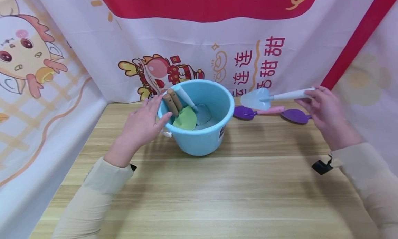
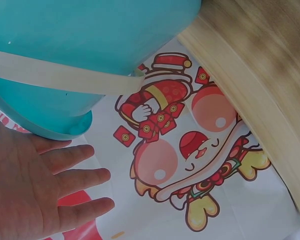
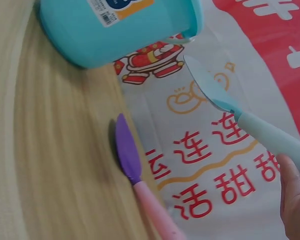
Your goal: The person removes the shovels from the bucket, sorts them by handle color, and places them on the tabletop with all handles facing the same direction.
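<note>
Viewing remotely, I see the right hand (image 1: 324,107) pinching a trowel (image 1: 276,96) by its handle's end, blade pointing toward the bucket (image 1: 199,140); the left hand (image 1: 141,121), fingers spread, is at the bucket's rim

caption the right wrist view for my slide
Right hand holds a pale trowel; purple trowel and blue bucket on table.
</note>
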Available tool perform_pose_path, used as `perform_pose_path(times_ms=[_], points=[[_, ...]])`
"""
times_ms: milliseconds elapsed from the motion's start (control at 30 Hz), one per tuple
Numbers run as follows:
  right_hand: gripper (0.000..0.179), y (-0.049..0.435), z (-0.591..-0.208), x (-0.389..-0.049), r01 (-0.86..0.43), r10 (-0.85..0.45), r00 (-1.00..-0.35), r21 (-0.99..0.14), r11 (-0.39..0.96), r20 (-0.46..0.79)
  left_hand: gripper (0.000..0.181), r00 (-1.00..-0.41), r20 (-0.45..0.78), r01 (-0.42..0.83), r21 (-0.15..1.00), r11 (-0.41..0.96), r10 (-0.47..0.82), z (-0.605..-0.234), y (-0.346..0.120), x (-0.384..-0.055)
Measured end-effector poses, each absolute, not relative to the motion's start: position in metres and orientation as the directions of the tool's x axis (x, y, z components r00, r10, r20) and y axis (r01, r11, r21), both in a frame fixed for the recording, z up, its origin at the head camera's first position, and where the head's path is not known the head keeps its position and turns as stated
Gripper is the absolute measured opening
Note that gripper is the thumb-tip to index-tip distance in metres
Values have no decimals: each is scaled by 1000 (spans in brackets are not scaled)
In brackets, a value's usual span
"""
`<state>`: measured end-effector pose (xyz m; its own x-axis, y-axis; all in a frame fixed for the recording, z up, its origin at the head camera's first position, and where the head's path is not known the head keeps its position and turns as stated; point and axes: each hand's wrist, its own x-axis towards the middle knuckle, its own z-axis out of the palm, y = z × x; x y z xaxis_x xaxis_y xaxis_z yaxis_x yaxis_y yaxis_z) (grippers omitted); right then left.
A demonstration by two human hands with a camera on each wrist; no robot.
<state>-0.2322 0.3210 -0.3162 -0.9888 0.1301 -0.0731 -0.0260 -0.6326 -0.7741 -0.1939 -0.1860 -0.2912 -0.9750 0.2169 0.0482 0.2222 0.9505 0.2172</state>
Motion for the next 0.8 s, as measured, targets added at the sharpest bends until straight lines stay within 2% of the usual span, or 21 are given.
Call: perform_pose_path(times_ms=[400, 600, 800], points=[[15, 322, -344, -238, 155, 0, -980, -752, -641, -201, 82, -977, 36, 213, 225, 951, 210, -288, -185, -191], [14, 323, -358, -239, 240, -94, -969, -767, -595, -230, 83, -977, 37, 214, 219, 952, 211, -288, -185, -190], [13, 322, -367, -235, 263, -147, -965, -789, -556, -218, 81, -978, 38, 211, 219, 953, 207, -288, -184, -190]])
